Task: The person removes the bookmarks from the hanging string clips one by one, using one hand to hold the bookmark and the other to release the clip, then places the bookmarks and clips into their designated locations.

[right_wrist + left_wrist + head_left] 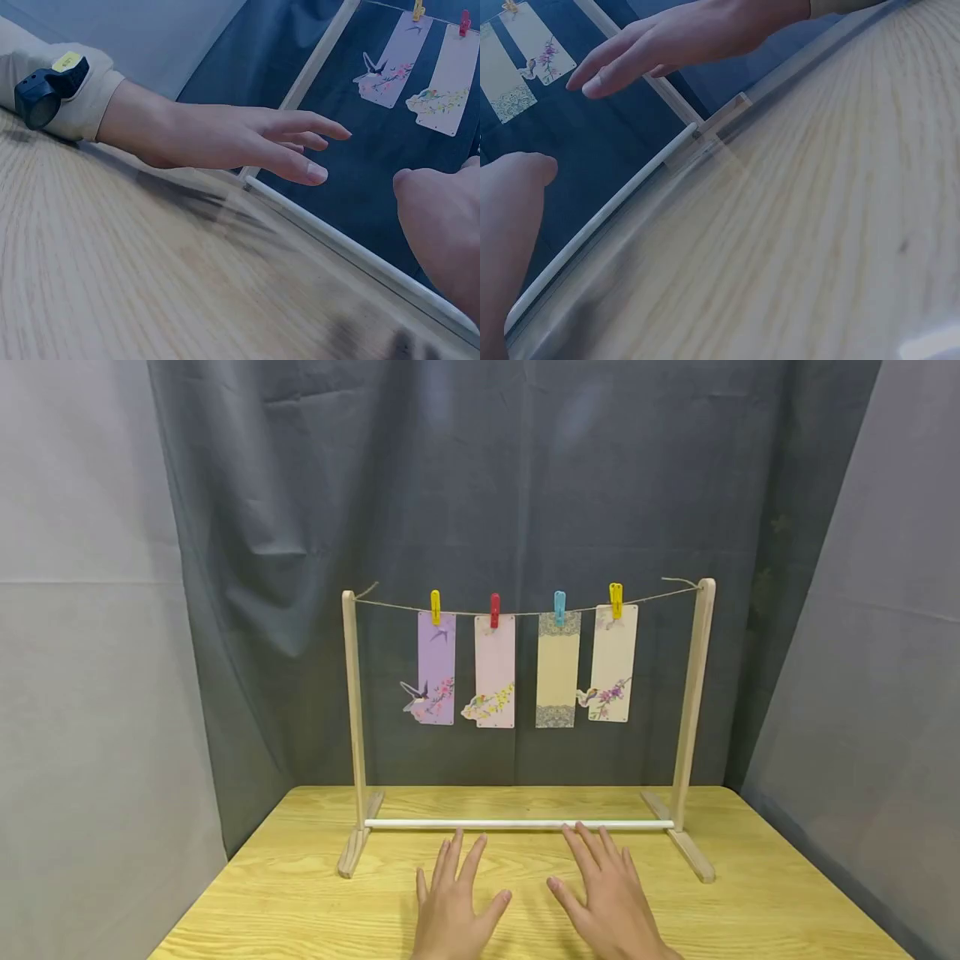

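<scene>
Both hands hover low over the table with fingers spread and nothing in them. My left hand [453,906] is left of the middle, my right hand [611,897] a short way to its right; the fingertips point towards the white rod [517,824] of a wooden stand. Between the stand's posts runs a string [517,613]. From it hang a purple bookmark [437,664] on a yellow clip [436,607], a pink bookmark [495,660] on a red clip [495,610], a beige lace-patterned bookmark [558,672] on a blue clip [559,608], and a cream bookmark [613,652] on another yellow clip [616,601].
The stand's left post [355,702] and right post [693,702] rise from wooden feet on the wood-grain table [300,910]. A dark grey curtain [525,485] hangs behind, with pale cloth walls on both sides. A camera [41,97] is strapped to the left wrist.
</scene>
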Demonstrator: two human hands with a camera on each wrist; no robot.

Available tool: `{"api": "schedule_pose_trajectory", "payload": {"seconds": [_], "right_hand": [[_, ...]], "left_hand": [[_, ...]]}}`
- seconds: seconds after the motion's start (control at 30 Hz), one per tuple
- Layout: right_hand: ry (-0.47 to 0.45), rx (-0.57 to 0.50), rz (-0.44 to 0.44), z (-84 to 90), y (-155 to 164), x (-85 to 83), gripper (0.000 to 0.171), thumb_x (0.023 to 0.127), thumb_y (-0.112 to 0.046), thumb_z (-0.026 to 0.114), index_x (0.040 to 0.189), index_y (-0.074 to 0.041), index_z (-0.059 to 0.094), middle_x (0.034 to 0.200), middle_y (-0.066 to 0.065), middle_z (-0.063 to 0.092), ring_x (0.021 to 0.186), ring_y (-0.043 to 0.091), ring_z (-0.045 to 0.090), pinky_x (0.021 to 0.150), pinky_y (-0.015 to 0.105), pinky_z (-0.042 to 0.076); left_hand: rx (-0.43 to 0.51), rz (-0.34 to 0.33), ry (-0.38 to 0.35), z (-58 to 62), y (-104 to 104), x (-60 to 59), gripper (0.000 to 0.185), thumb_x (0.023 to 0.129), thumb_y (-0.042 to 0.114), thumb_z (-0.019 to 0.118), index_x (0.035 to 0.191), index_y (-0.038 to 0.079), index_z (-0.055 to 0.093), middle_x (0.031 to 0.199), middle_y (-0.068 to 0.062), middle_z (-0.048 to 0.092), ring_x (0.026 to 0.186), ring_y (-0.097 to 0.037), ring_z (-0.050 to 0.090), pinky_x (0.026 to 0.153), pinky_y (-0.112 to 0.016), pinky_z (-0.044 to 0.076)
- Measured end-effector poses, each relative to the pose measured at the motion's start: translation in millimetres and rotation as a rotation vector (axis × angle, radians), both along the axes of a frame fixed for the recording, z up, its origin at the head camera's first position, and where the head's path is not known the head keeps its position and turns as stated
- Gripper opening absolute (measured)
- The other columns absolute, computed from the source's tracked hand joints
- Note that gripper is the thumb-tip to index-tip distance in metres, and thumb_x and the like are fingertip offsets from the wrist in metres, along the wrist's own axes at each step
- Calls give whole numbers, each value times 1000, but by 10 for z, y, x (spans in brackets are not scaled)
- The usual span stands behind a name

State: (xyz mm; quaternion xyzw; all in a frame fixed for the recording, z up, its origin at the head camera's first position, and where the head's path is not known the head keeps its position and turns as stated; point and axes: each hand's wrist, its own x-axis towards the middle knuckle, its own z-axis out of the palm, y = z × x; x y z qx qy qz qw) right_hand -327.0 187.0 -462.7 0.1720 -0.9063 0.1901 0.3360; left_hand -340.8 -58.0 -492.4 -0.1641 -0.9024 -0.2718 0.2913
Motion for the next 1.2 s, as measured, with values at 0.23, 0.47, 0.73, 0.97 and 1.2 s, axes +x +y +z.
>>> {"api": "schedule_pose_trajectory", "payload": {"seconds": [0.23,0.47,0.73,0.97,1.2], "right_hand": [[58,-86,115,96,54,-25,66,100,-40,69,153,-6,48,149,18,53,137,50,44,103,71,38],[65,-118,173,172,78,-49,62,99,-29,72,152,-6,50,149,15,54,136,44,48,100,68,43],[81,-109,194,179,55,-85,62,99,-32,72,154,-12,49,148,10,55,137,39,49,103,64,43],[74,-117,200,211,5,-110,59,102,-31,68,154,-12,49,149,12,55,137,41,48,102,65,43],[44,-165,234,237,-41,-109,56,103,-30,67,153,-12,49,148,12,56,133,39,53,101,63,45]], "left_hand": [[154,-36,68,61,-12,-24,76,92,44,77,157,23,43,161,-12,38,144,-42,38,98,-86,23],[253,-147,64,137,-65,-65,72,96,41,74,156,17,43,160,-15,39,143,-40,39,98,-87,18],[294,-171,81,172,-95,-67,74,93,29,79,156,13,44,160,-12,39,144,-39,38,100,-85,20],[351,-212,134,238,-136,-96,74,93,27,79,157,16,43,161,-10,39,144,-39,39,101,-83,22],[401,-258,126,268,-166,-106,76,93,20,80,157,15,40,159,-12,40,143,-40,39,108,-68,33]]}}
